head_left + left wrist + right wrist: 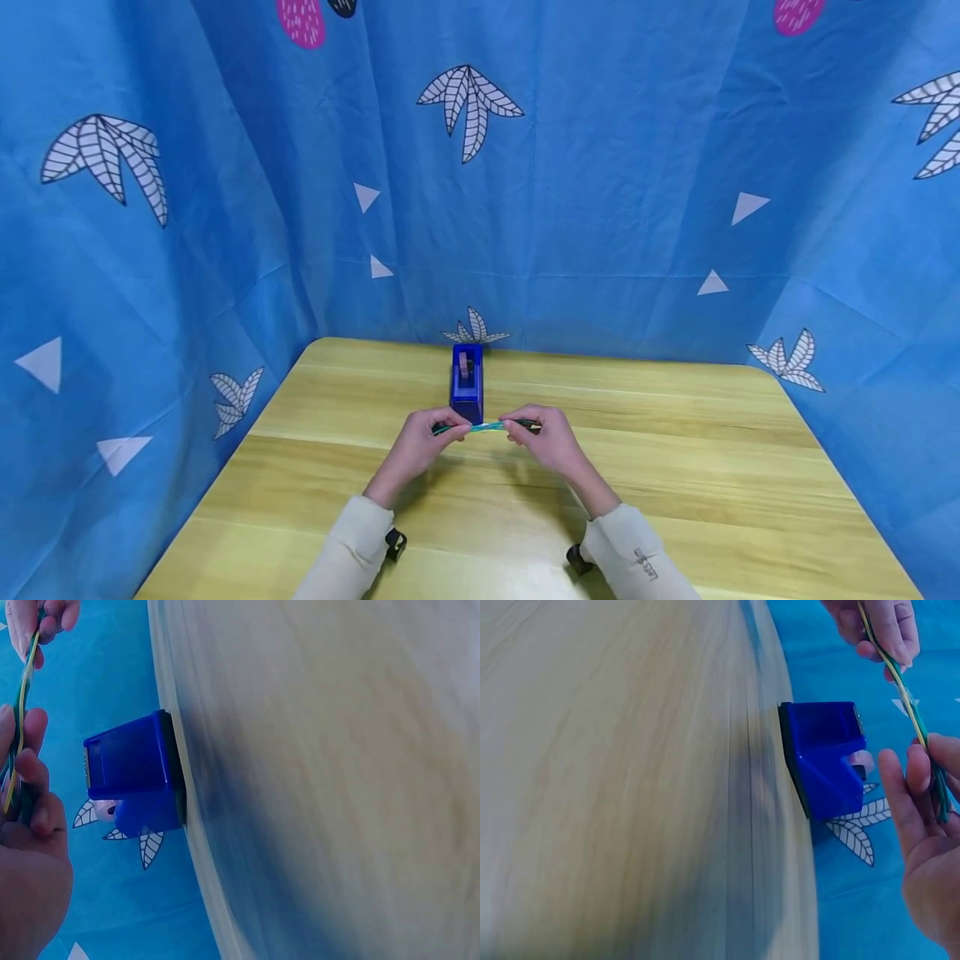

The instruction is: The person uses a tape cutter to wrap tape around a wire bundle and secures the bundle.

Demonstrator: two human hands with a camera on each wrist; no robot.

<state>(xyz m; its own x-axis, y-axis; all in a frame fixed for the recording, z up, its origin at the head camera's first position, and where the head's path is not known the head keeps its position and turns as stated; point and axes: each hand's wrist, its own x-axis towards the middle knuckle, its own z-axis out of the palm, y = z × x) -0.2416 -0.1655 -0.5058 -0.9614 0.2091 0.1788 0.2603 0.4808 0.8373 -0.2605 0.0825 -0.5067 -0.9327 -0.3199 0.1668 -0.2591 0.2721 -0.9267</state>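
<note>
Between my two hands stretches a thin bundle of green and yellow wires [487, 427], held above the table. My left hand [427, 437] pinches one end between thumb and fingers. The other end is gripped the same way by my right hand [551, 435]. In the right wrist view a pale, shiny patch shows on the wires [904, 696] in the short gap between the hands. Green ends run back into the right palm. Just beyond the hands stands a blue tape dispenser [467, 387], with a pinkish roll [463, 364] in it.
The wooden table [675, 467] has rounded far corners. A blue curtain [600, 167] printed with leaves and triangles hangs behind it and along both sides. Each wrist wears a small black device, the left one [395, 544] beside the pale sleeve.
</note>
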